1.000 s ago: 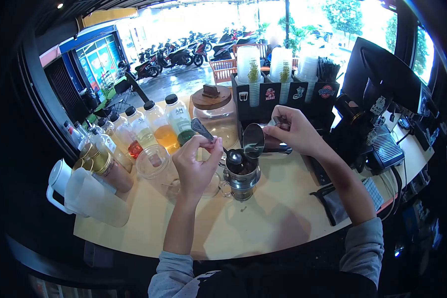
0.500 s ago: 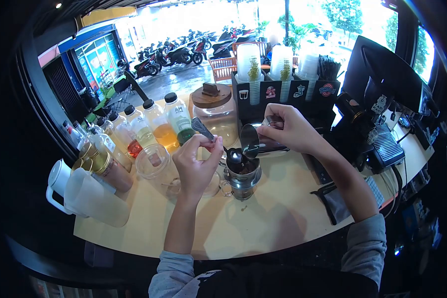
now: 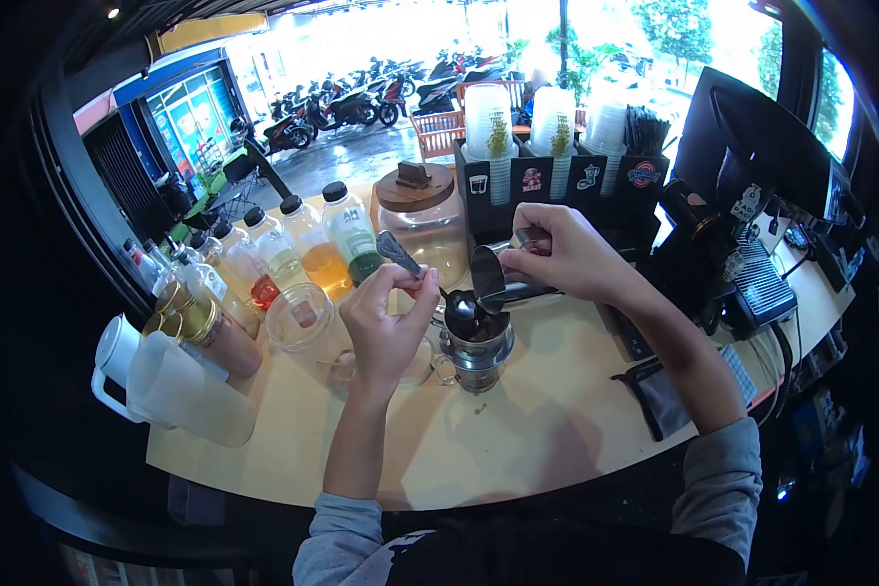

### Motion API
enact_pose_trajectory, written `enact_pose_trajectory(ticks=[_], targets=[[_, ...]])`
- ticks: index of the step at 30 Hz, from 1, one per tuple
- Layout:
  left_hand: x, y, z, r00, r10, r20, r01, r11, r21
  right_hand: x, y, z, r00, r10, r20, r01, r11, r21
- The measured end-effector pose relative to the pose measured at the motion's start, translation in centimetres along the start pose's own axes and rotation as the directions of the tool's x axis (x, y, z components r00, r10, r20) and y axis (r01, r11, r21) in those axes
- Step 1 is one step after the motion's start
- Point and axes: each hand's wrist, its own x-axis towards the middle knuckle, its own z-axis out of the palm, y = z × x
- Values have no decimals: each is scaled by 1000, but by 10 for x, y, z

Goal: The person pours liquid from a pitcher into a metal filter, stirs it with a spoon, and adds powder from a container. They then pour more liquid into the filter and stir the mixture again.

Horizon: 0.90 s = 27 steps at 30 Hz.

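Observation:
My left hand (image 3: 376, 332) pinches the handle of a spoon (image 3: 397, 252); its dark, shiny bowl end rests over the mouth of a metal drip coffee filter (image 3: 481, 361). Brown, ground-coffee-like contents show inside the filter. The filter appears seated on a clear glass cup whose handle shows at its left. My right hand (image 3: 566, 249) grips the handle of a small metal pitcher (image 3: 489, 273), tilted with its mouth just above the filter. Whether liquid flows from it I cannot make out. A clear, open plastic container (image 3: 303, 322) stands left of my left hand.
Bottles of coloured syrup (image 3: 324, 264) and a white jug (image 3: 186, 391) line the left side. Behind the filter stand a wooden-lidded jar (image 3: 425, 230) and a black cup holder (image 3: 562, 210). A dark pouch (image 3: 659, 396) and a monitor (image 3: 752, 146) are at right.
My right hand and the metal pitcher have shifted very slightly to the left over the filter. My left hand and the spoon look unmoved.

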Motion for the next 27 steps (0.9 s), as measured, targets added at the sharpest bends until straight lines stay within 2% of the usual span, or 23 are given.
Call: enact_pose_trajectory(ticks=[5, 27], targets=[[0, -1, 0, 1000, 1, -1, -1, 1000, -5, 0, -2, 1, 999, -38, 1, 38, 999, -9], [-7, -9, -8, 1000, 10, 15, -10, 1000, -25, -7, -10, -10, 999, 14, -38, -15, 1000, -23]])
